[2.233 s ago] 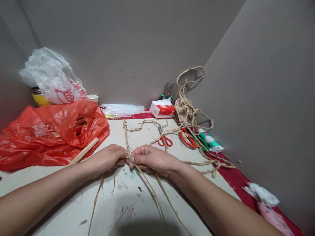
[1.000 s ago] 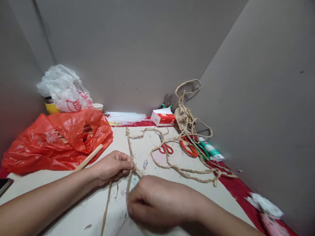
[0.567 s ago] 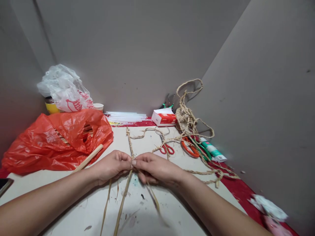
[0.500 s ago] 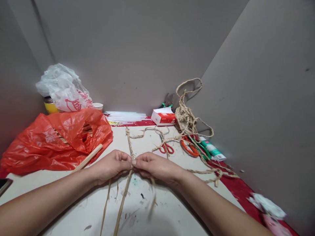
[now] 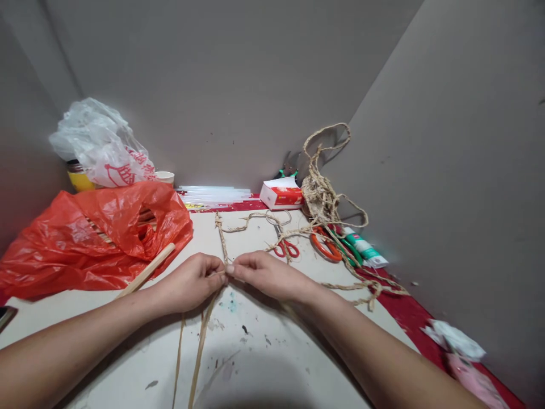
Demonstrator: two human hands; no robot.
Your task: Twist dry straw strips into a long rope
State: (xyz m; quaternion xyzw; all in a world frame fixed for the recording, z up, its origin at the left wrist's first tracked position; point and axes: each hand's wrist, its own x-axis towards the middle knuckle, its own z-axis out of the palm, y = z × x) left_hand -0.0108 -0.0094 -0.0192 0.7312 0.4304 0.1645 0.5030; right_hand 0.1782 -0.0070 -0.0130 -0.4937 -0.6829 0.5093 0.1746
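Note:
A braided straw cord (image 5: 222, 238) runs down the white board to my two hands, which meet at its lower end. My left hand (image 5: 198, 282) pinches a pale strand there, thumb against bent fingers. Tip to tip with it, my right hand (image 5: 264, 275) is closed at the same spot, thumb pressed on the braid. Loose straw strands (image 5: 198, 358) hang from beneath the left hand toward the board's near edge. Exactly which strand each hand grips is partly hidden by the fingers.
A red plastic bag (image 5: 102, 244) with sticks lies left, a wooden stick (image 5: 149, 270) beside it. Red-handled scissors (image 5: 286, 248), orange-handled shears (image 5: 326, 245), a tube (image 5: 365, 247) and a heap of braided rope (image 5: 319, 196) lie right. White sticks (image 5: 217, 195) and a small box (image 5: 281, 195) stand behind.
Both hands stay together at the braid's end. The strand that dangled blurred below my right hand no longer shows there. The whole view has shifted slightly.

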